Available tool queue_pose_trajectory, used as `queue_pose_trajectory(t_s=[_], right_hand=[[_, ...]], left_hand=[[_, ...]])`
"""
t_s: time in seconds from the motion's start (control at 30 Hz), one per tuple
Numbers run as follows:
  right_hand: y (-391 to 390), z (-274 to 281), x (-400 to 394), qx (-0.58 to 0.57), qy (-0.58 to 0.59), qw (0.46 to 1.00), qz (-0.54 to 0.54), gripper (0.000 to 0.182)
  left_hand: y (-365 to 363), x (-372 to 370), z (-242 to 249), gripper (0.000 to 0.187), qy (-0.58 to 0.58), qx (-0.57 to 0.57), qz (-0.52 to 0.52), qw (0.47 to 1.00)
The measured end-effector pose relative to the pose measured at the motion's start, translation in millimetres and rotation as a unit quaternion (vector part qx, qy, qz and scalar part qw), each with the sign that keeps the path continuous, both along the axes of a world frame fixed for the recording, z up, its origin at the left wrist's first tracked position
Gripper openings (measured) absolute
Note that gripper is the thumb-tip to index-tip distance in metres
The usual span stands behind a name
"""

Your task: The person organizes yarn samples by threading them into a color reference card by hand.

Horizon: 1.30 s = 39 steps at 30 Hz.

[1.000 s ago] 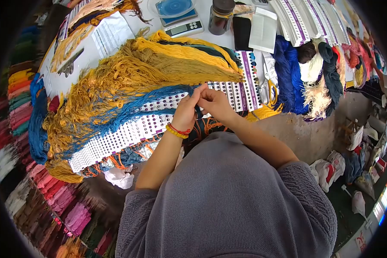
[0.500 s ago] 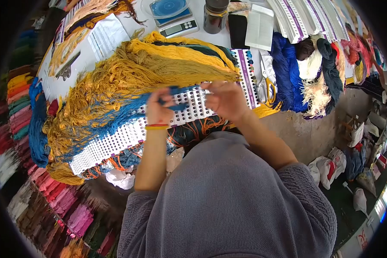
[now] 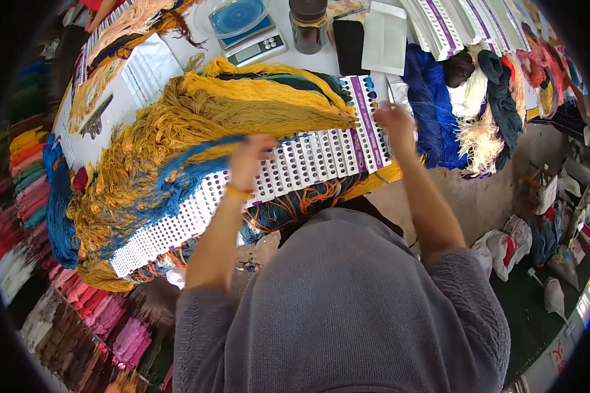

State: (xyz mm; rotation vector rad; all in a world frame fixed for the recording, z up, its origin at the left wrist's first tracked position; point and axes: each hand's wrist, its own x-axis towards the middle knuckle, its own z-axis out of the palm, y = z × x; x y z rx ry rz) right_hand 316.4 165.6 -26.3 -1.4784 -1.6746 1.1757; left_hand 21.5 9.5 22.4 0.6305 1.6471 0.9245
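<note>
Head view: hands well apart, both blurred. Left hand [image 3: 248,162] is at the right end of the blue thread [image 3: 172,188], which runs left along the near side of the mustard yarn [image 3: 147,137], above the punched white cards [image 3: 301,160]. Can't tell if it's gripping. Right hand [image 3: 398,128] is by the cards' right end, fingers bent (contents, if any, unreadable). Scale [image 3: 259,49] and dark jar [image 3: 309,36] sit farther back on the bench [image 3: 311,62].
</note>
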Motion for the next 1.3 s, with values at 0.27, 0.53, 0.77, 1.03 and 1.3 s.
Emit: queue_pose_trajectory(t_s=[0.27,0.53,0.77,1.03,1.3], right_hand=[[-56,-25,-65,-0.109,-0.033,0.988,0.100,0.013],[-53,-14,-75,-0.025,-0.132,0.982,0.134,0.016],[-53,-16,-65,-0.079,-0.033,0.993,0.087,0.015],[-40,-11,-51,-0.373,0.234,0.894,0.083,0.016],[-52,-26,-59,-0.289,0.170,0.940,0.068,0.027]], left_hand=[[48,90,-53,0.024,-0.058,-0.109,-0.011,0.992],[66,99,-55,0.016,0.016,-0.082,-0.016,0.996],[54,87,-47,0.015,0.042,0.001,-0.035,0.998],[56,83,-34,0.015,-0.241,-0.067,-0.074,0.966],[-36,-78,-58,0.023,0.324,0.021,-0.131,0.937]])
